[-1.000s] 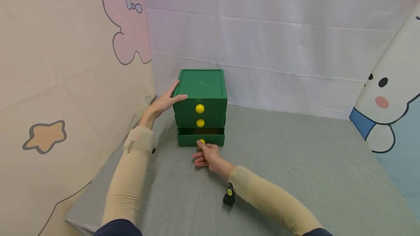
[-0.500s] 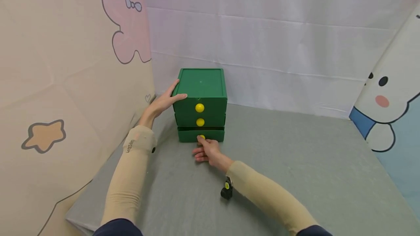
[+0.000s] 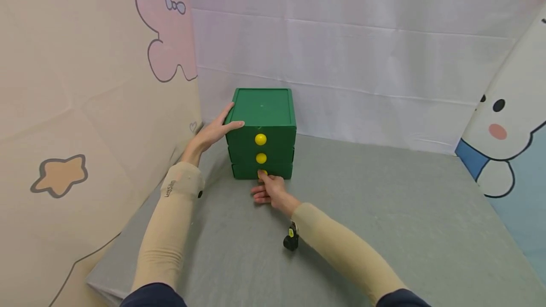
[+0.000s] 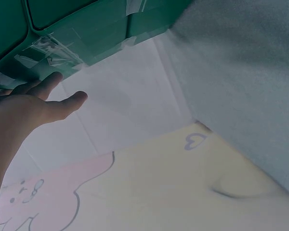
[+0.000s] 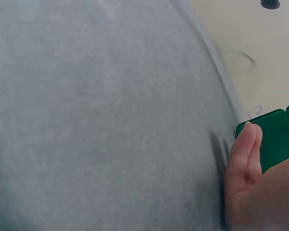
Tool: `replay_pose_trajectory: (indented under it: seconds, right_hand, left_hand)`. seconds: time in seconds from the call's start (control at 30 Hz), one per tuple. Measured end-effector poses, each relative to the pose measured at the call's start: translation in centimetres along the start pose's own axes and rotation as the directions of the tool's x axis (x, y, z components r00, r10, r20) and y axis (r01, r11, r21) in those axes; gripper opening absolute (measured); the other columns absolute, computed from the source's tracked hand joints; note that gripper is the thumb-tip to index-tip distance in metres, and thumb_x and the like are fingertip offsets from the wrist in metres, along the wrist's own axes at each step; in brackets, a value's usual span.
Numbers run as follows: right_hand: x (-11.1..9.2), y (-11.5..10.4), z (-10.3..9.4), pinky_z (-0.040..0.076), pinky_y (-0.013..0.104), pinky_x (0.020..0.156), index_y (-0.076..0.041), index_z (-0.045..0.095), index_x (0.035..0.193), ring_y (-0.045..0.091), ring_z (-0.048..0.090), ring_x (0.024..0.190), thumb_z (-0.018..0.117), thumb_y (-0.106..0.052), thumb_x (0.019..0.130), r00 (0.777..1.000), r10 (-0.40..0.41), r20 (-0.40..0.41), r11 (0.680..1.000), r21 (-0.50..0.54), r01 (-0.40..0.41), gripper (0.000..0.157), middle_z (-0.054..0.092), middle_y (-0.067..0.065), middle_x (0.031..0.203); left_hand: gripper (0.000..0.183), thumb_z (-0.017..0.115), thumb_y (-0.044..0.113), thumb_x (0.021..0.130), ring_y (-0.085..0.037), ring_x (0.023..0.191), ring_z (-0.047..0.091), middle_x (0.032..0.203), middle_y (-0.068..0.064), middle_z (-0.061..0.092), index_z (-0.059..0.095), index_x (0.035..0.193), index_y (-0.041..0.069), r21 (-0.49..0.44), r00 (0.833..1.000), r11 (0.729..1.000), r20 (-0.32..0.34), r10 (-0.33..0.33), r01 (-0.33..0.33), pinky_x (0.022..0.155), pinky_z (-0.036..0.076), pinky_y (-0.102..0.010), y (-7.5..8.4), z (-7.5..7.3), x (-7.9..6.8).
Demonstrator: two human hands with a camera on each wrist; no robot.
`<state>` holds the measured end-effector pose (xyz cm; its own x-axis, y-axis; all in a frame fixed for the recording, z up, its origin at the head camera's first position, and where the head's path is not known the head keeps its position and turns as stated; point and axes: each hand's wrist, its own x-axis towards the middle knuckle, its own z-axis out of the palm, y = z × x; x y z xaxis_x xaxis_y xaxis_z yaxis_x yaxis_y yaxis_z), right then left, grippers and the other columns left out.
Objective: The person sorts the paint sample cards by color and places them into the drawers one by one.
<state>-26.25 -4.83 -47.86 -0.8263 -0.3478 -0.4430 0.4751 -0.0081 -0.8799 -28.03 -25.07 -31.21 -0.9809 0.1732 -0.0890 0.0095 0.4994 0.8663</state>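
A green cabinet [image 3: 262, 108] of three stacked drawers, each with a round yellow knob, stands on the grey table in the head view. My left hand [image 3: 211, 134] rests on its upper left edge, fingers along the side and thumb over the top front. In the left wrist view, those fingers [image 4: 45, 86] lie fairly straight beside the taped green wall. At the bottom drawer [image 3: 245, 172], which sits flush with those above, my right hand [image 3: 272, 191] pinches the yellow knob [image 3: 264, 173] with its thumb; the index finger is hidden. Its other fingers stretch out below.
The grey table [image 3: 384, 212] extends widely to the right. Behind the cabinet hangs a white curtain [image 3: 354, 65]. A cream printed cloth wall [image 3: 98, 89] rises close on the left, and a printed panel [image 3: 507, 146] stands at the right.
The bottom drawer was partly pulled out a second ago and has slid in until flush. My right hand moved forward with its knob, while the left hand stayed on the cabinet.
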Motion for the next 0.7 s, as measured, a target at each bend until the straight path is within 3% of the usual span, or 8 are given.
replay_pose_trajectory:
  seconds: [0.2,0.3,0.4,0.47,0.53,0.6,0.63,0.7]
  right_hand:
    - [-0.4,-0.6,-0.3,0.058,0.031,0.052,0.005,0.052,0.127,0.015,0.066,0.051,0.055,-0.045,0.096,0.999,0.05,0.001,0.999,0.012,-0.05,0.059,0.074,0.022,0.093]
    - [-1.2,-1.0,-0.6,0.058,0.032,0.052,0.008,0.05,0.128,0.015,0.065,0.05,0.055,-0.049,0.095,0.997,0.067,0.031,0.997,-0.031,-0.066,0.065,0.075,0.018,0.086]
    - [-2.9,-1.6,-0.9,0.059,0.037,0.056,0.01,0.051,0.126,0.014,0.063,0.047,0.052,-0.051,0.096,0.996,0.012,0.09,0.989,-0.149,0.001,0.068,0.075,0.02,0.086]
    - [-4.3,-2.3,-1.1,0.059,0.044,0.06,0.009,0.055,0.122,0.016,0.062,0.046,0.049,-0.052,0.097,0.988,-0.081,0.134,0.966,-0.232,0.111,0.065,0.074,0.023,0.089]
    - [-5.8,-3.1,-1.6,0.058,0.049,0.063,0.005,0.059,0.118,0.019,0.063,0.047,0.048,-0.05,0.098,0.963,-0.206,0.171,0.918,-0.306,0.251,0.06,0.073,0.026,0.091]
    - [-7.1,-4.1,-2.3,0.059,0.049,0.063,0.001,0.061,0.117,0.023,0.066,0.053,0.047,-0.047,0.099,0.918,-0.345,0.198,0.837,-0.377,0.396,0.053,0.073,0.026,0.092]
    - [-7.9,-4.6,-2.8,0.059,0.046,0.063,-0.001,0.062,0.117,0.023,0.067,0.057,0.047,-0.044,0.1,0.886,-0.415,0.206,0.782,-0.417,0.463,0.048,0.073,0.025,0.093]
    - [-9.1,-5.6,-3.9,0.059,0.038,0.064,-0.005,0.061,0.123,0.024,0.069,0.066,0.046,-0.039,0.102,0.808,-0.547,0.22,0.635,-0.519,0.572,0.043,0.074,0.02,0.095]
  left_hand:
    - [0.085,0.052,0.042,0.097,-0.029,0.152,-0.008,0.164,-0.001,-0.012,-0.007,0.156,0.026,-0.001,1.0,1.0,0.008,0.005,-0.005,0.119,0.007,-0.062,-0.1,0.1,0.4]
    - [0.088,0.053,0.042,0.096,-0.029,0.152,-0.009,0.164,-0.001,-0.013,-0.009,0.156,0.028,-0.012,1.0,1.0,0.003,0.001,-0.001,0.119,0.006,-0.062,-0.5,0.1,0.9]
    - [0.091,0.055,0.046,0.094,-0.028,0.152,-0.01,0.163,0.003,-0.015,-0.012,0.154,0.036,-0.001,1.0,1.0,-0.028,-0.001,0.001,0.118,0.007,-0.063,-1.4,0.0,1.4]
    - [0.091,0.055,0.051,0.092,-0.032,0.152,-0.005,0.163,0.003,-0.014,-0.013,0.152,0.04,0.075,0.997,0.997,-0.078,0.004,0.002,0.117,0.006,-0.066,-1.9,-0.1,1.4]
    - [0.091,0.053,0.055,0.092,-0.037,0.151,-0.001,0.164,0.001,-0.009,-0.011,0.153,0.039,0.212,0.989,0.977,-0.144,0.032,-0.001,0.114,0.002,-0.07,-1.8,0.1,1.0]
    - [0.089,0.051,0.058,0.092,-0.04,0.15,0.002,0.165,-0.005,-0.002,-0.007,0.155,0.034,0.358,0.974,0.934,-0.213,0.074,0.007,0.111,-0.003,-0.073,-1.0,0.6,0.1]
    - [0.088,0.049,0.06,0.092,-0.041,0.15,0.002,0.165,-0.008,0.001,-0.005,0.156,0.031,0.426,0.965,0.905,-0.242,0.106,0.008,0.109,-0.005,-0.075,-0.5,1.1,-0.5]
    - [0.086,0.044,0.063,0.093,-0.037,0.151,-0.003,0.164,-0.009,0.002,-0.001,0.157,0.028,0.514,0.945,0.858,-0.276,0.178,-0.011,0.108,-0.009,-0.075,0.5,2.3,-1.6]
